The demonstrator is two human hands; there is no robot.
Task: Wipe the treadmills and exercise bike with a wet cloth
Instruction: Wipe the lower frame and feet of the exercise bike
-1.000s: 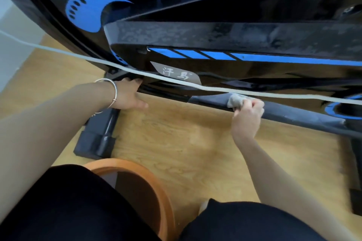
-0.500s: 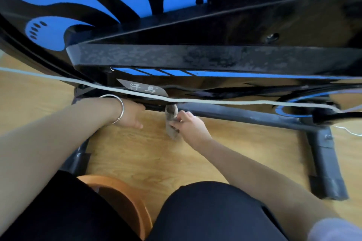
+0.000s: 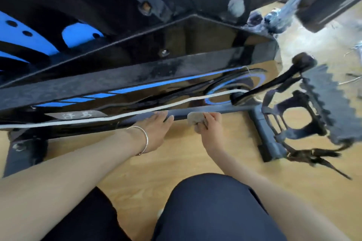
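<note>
Grey cloth (image 3: 195, 117) is bunched up against the low grey base rail (image 3: 231, 108) of the exercise bike (image 3: 137, 76), near the rail's right end, just short of the rear cross foot (image 3: 268, 139). Right hand (image 3: 210, 126) grips the cloth, fingers (image 3: 212, 117) curled around it and pressing it to the rail's front edge. Left hand (image 3: 156, 129) sits just beside it to the left, fingers flat and together, tips resting on the same rail; hands close but not touching. Silver bangle (image 3: 144, 139) on the left wrist. Above the rail: glossy black bike body with blue stripes and a grey label (image 3: 78, 116) with white characters. White cord (image 3: 137, 112) runs across the body from far left toward the crank (image 3: 274, 82). Black pedal (image 3: 305, 117) with strap hangs at right, blurred. Front foot (image 3: 25, 152) of the bike at lower left. Everything sits on a light wood floor (image 3: 186, 158). Person's knees in dark trousers (image 3: 211, 207) fill the bottom of the view. Clutter on the floor at upper right is too blurred to identify.
</note>
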